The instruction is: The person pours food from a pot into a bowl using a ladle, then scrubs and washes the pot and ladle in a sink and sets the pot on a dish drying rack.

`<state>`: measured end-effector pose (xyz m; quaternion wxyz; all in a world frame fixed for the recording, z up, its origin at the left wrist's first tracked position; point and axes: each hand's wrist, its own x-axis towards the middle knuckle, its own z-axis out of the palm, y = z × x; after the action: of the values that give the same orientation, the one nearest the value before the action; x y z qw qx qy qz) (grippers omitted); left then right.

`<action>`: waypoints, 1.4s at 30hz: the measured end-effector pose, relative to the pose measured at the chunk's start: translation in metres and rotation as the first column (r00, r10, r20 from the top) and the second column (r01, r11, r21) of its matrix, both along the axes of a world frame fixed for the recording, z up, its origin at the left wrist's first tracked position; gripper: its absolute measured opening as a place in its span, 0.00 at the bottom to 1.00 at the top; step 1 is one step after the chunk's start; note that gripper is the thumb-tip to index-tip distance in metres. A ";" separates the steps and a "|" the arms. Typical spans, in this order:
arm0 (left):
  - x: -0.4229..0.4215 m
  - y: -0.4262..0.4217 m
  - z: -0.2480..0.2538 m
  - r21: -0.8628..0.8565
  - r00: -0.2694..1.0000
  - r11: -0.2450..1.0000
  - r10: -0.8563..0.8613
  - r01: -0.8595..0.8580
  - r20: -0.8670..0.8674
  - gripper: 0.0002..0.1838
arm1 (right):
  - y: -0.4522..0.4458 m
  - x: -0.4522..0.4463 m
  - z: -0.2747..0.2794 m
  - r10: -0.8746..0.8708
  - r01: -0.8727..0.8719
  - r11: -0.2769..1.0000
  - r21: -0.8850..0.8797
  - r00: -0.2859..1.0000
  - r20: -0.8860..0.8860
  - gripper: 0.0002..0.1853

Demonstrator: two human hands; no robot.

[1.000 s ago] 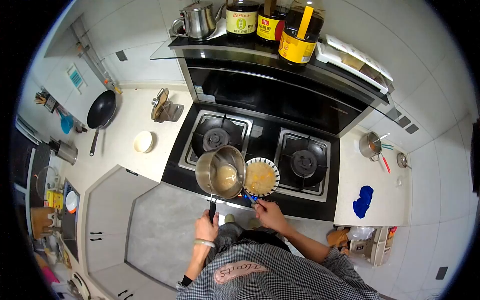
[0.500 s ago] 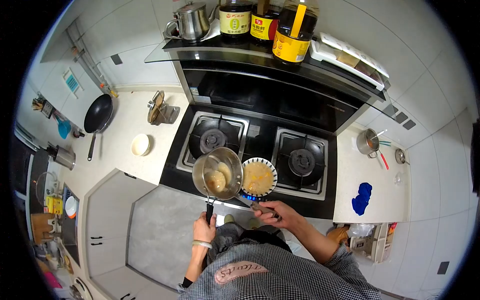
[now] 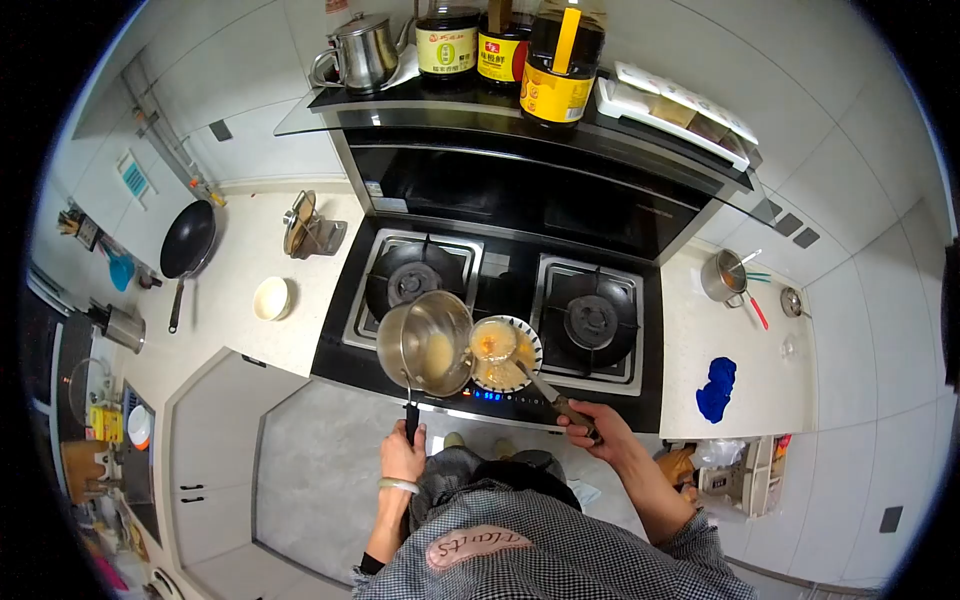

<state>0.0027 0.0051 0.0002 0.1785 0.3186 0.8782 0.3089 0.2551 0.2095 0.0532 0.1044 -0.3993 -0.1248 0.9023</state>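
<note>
My left hand (image 3: pixel 402 455) is closed around the black handle of a steel saucepan (image 3: pixel 398 345), tilted at the front of the stove, with a little cloudy soup left inside. Just right of the pan sits a white bowl with dark marks on its rim (image 3: pixel 537 345), holding soup with orange-yellow bits. My right hand (image 3: pixel 598 430) grips the handle of a ladle (image 3: pixel 494 340). The ladle's head is over the bowl and full of soup; whether it touches the soup in the bowl I cannot tell.
Two gas burners (image 3: pixel 592 322) lie behind the pan and bowl. On the left counter are a black frying pan (image 3: pixel 188 240), a cream bowl (image 3: pixel 272 298) and a lid on a stand (image 3: pixel 300 225). A small pot (image 3: pixel 722 275) and a blue cloth (image 3: pixel 716 390) lie to the right. Sauce bottles (image 3: pixel 560 75) line the shelf.
The ladle has moved right, out of the saucepan and over the patterned bowl, carrying soup. My right hand has shifted right and slightly down. My left hand still holds the pan.
</note>
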 end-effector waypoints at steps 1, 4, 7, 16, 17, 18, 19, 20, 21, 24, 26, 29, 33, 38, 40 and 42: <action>0.000 0.001 0.002 -0.029 1.000 0.999 -0.022 0.022 -0.018 0.15 | -0.001 0.002 -0.001 -0.030 0.028 0.999 0.043 0.998 0.049 0.13; 0.000 0.006 0.006 -0.065 0.998 0.997 -0.053 0.050 -0.039 0.14 | -0.005 0.003 -0.001 -0.027 -0.003 0.982 0.191 0.988 0.154 0.12; 0.001 0.009 0.007 -0.067 0.996 0.996 -0.058 0.054 -0.061 0.14 | -0.013 0.005 -0.010 -0.028 -0.069 0.935 0.348 0.963 0.268 0.12; 0.024 0.025 0.031 -0.238 0.964 0.971 -0.099 0.039 -0.248 0.13 | -0.036 0.026 -0.042 -0.222 -0.326 0.353 0.877 0.881 0.417 0.16; 0.027 0.026 0.035 -0.257 0.957 0.966 -0.096 0.023 -0.274 0.13 | -0.037 0.030 -0.041 -0.225 -0.321 0.357 0.877 0.882 0.414 0.16; 0.028 0.027 0.034 -0.258 0.956 0.966 -0.100 0.027 -0.277 0.13 | -0.039 0.032 -0.031 -0.223 -0.382 0.311 0.870 0.861 0.457 0.17; 0.030 0.027 0.031 -0.268 0.950 0.963 -0.109 0.029 -0.292 0.12 | -0.040 0.034 -0.024 -0.223 -0.441 0.264 0.858 0.837 0.499 0.17; 0.032 0.027 0.029 -0.278 0.944 0.960 -0.119 0.030 -0.307 0.12 | -0.040 0.035 -0.022 -0.226 -0.438 0.266 0.859 0.838 0.497 0.17; 0.033 0.027 0.029 -0.280 0.943 0.960 -0.123 0.033 -0.310 0.12 | -0.040 0.036 -0.021 -0.212 -0.476 0.173 0.862 0.837 0.504 0.18; 0.036 0.028 0.028 -0.244 0.929 0.969 -0.128 0.042 -0.348 0.11 | -0.041 0.033 -0.023 -0.198 -0.534 0.045 0.845 0.824 0.531 0.19; 0.039 0.029 0.029 -0.230 0.927 0.972 -0.127 0.046 -0.352 0.11 | -0.042 0.026 -0.026 -0.195 -0.560 0.011 0.829 0.812 0.551 0.20; 0.039 0.028 0.020 -0.220 0.916 0.975 -0.122 0.038 -0.383 0.11 | -0.041 0.015 -0.031 -0.235 -0.548 -0.077 0.833 0.822 0.519 0.19; 0.042 0.030 0.021 -0.209 0.909 0.977 -0.127 0.045 -0.398 0.11 | -0.038 0.003 -0.047 -0.282 -0.522 -0.223 0.823 0.843 0.459 0.18; 0.052 0.032 0.027 -0.215 0.911 0.976 -0.118 0.032 -0.396 0.10 | -0.035 -0.006 -0.064 -0.284 -0.510 -0.387 0.768 0.858 0.427 0.20; 0.054 0.032 0.028 -0.200 0.905 0.979 -0.113 0.031 -0.409 0.10 | -0.037 -0.009 -0.068 -0.304 -0.512 -0.445 0.735 0.858 0.414 0.20; 0.055 0.032 0.028 -0.184 0.899 0.982 -0.109 0.033 -0.423 0.10 | -0.038 -0.011 -0.071 -0.308 -0.516 -0.436 0.738 0.855 0.416 0.20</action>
<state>0.0582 0.0371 0.0279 0.0178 0.3943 0.9070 0.1467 0.2442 0.1717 -0.0174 0.2547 -0.3080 -0.8863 0.2339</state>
